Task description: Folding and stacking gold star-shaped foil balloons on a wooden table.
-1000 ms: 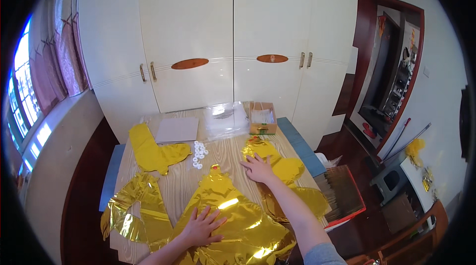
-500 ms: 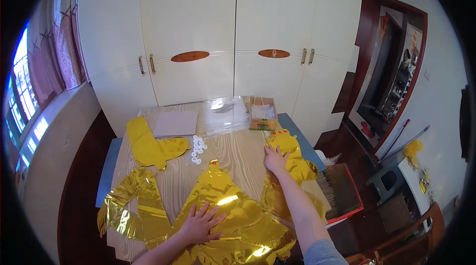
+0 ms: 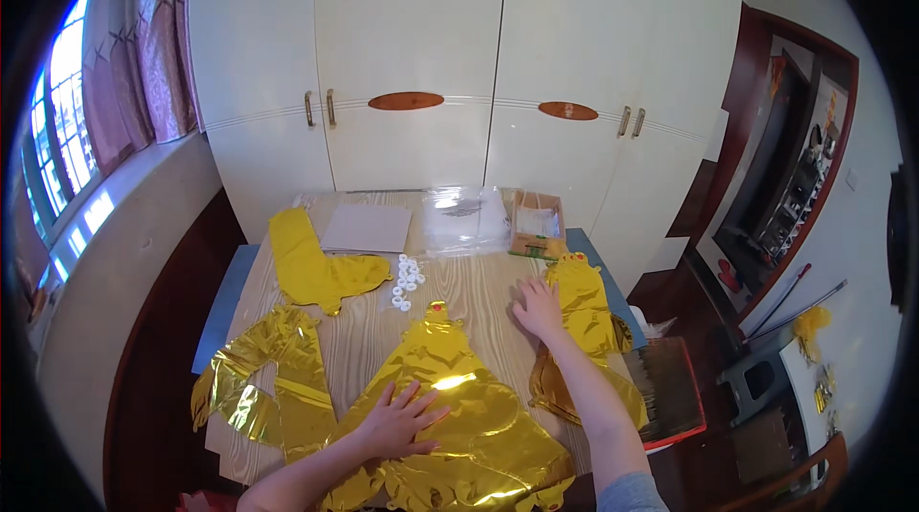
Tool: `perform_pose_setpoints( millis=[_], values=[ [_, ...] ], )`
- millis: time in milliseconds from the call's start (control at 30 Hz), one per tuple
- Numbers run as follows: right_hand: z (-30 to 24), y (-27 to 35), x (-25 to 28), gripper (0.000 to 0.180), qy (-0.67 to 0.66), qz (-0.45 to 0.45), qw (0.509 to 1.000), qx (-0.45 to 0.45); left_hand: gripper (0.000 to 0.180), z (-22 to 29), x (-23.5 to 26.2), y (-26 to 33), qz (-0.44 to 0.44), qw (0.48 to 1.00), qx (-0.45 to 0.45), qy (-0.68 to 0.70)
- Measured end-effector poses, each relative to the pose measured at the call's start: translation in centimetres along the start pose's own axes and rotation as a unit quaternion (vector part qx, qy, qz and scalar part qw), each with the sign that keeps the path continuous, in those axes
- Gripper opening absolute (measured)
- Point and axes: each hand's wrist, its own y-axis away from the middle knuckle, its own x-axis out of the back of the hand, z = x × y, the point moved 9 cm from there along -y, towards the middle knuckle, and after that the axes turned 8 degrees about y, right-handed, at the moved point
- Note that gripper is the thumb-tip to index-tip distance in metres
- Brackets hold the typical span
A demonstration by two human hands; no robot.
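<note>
Across the middle near side of the table spreads a flat, shiny gold foil balloon (image 3: 479, 435) with a narrow crown-like tip and a red dot. My left hand (image 3: 397, 421) lies on it, palm down with fingers spread. My right hand (image 3: 539, 306) rests open on bare wood, fingers apart, just left of another flat gold foil balloon (image 3: 582, 306) with red dots along its top. My right forearm hides part of that one. At the left lie a bent gold foil piece (image 3: 304, 258) and a crinkled, arch-shaped gold foil piece (image 3: 273, 373).
On the wooden table (image 3: 479, 282) are a cluster of small white rings (image 3: 406, 280), a grey-white flat board (image 3: 367, 228), clear plastic packets (image 3: 465, 221) and an open cardboard box (image 3: 537, 225). A red-edged box (image 3: 670, 388) stands beyond the right edge. White cupboards (image 3: 412, 24) rise behind.
My right hand has slid left off the right-hand foil balloon onto the wood. My left hand stays on the middle foil. The whole view has shifted, with the scene moving rightward.
</note>
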Motion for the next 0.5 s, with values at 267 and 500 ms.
perform_pose_setpoints(
  millis=[267,500],
  values=[
    [-7.0,-5.9,-2.7,0.06,0.07,-0.037,0.987,0.137,0.07,-0.7,0.4,-0.6,0.003,1.0,-0.012,0.02],
    [-8.7,-16.7,-5.8,0.058,0.135,-0.045,0.978,0.155,0.066,-1.2,0.7,-0.6,-0.001,1.0,-0.004,-0.006]
  ],
)
